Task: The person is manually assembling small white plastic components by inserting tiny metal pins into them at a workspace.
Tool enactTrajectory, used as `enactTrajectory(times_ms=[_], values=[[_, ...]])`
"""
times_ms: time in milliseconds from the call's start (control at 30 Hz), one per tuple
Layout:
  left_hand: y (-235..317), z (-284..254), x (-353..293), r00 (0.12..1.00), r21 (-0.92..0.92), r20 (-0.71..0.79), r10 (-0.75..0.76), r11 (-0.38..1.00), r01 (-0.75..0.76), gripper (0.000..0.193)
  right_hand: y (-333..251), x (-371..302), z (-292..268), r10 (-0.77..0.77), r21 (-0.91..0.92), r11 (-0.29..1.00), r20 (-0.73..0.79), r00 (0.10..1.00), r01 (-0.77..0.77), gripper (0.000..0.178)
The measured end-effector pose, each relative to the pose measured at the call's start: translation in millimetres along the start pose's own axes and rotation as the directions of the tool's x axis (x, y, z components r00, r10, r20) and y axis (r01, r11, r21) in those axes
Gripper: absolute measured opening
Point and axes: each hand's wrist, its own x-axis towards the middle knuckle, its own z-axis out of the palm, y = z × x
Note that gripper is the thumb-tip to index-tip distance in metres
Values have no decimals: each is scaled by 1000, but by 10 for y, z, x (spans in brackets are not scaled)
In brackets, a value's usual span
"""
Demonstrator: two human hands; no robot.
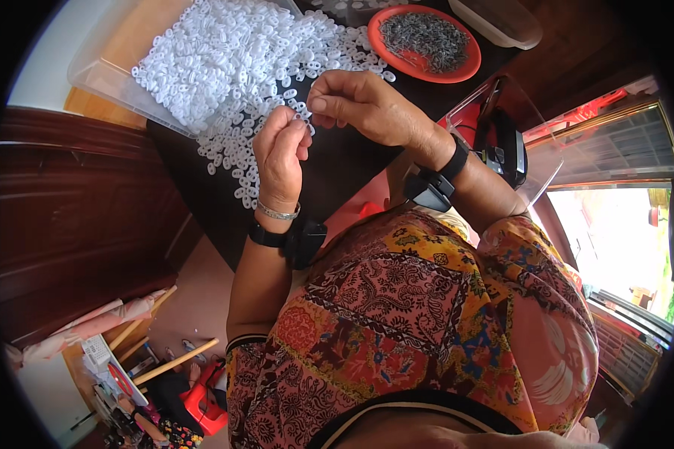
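My left hand [281, 159] is closed in a pinch, thumb against fingers, over the near edge of a heap of small white oval plastic pieces with holes [228, 146]. A bit of white at its fingertips looks like one of these white oval pieces [305, 115]. Close beside it, my right hand [363, 107] is also pinched, its fingertips pointing toward the left hand. What the right fingers hold is too small to make out. Beyond the right hand, an orange-red plate [382, 62] carries many thin grey metal pieces [430, 41].
A clear plastic tub [97, 78] lies at the far left with white pieces spilling from it onto the dark table [337, 161]. Another clear container [502, 22] stands at the far right. A clear box with a black device [511, 150] is by my right forearm.
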Motion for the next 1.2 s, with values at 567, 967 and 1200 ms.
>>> enactTrajectory(times_ms=[567, 967, 1200], values=[[20, 16, -3, 999, 73, 26, -44, 996, 42, 18, 236, 25, 3, 73, 221, 972, 40, 997, -80, 23], [12, 23, -3, 998, 98, 40, -55, 994, 51, 18, 297, 10, 14, 59, 170, 984, 8, 998, -59, 21], [4, 39, -6, 995, 120, 14, -94, 989, 92, 18, 319, 2, 27, 34, 64, 997, -56, 998, -31, 20]])
